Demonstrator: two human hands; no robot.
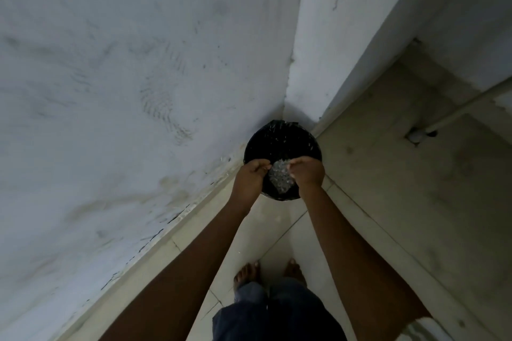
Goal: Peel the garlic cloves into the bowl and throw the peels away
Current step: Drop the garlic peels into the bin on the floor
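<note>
A round black bin (279, 138) lined with a black bag stands on the floor in the corner of two walls. Both my hands hover just above its near half. My left hand (249, 178) and my right hand (307, 171) are close together, fingers bunched and pointing inward. Between them is a pale, blurred cluster of garlic peels (279, 178), over the bin's opening. A few pale flecks cling to the bag's far inner side. Whether any peel is still inside either hand is hidden. No bowl or garlic cloves are in view.
A scuffed white wall (124, 91) runs along the left and a second wall (318, 36) meets it behind the bin. The tiled floor (388, 188) stretches to the right, where a white pipe (448, 119) crosses it. My bare feet (249, 271) stand just behind the bin.
</note>
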